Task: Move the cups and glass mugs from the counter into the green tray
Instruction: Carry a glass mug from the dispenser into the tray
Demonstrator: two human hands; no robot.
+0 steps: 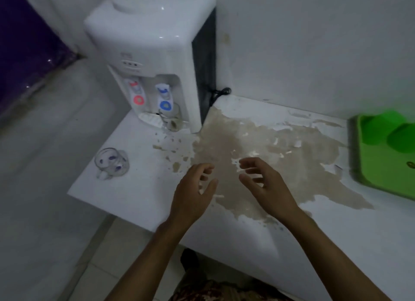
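Hovering both hands over the stained middle of the bench (143,202) right now, you've got nothing in either grip: left hand (193,188) and right hand (262,184) both have fingers spread apart and curled a bit, empty. Looks like you're between pickups.

Two pieces are left on the bench from what I can see. A glass mug with purple spots (111,162) stands near the left edge, well apart from your left hand. Another clear glass mug (171,119) is tucked under the blue tap of the water dispenser (155,54), on its drip tray.

The green tray (381,172) is way off at the right edge, and there are already a couple of green cups (386,128) in it, though that end is blurry.

Next move, I'd guess: left hand out to the spotted mug, grab the body or handle, then carry it across to the tray. Watch the bench edge, it's sitting close.
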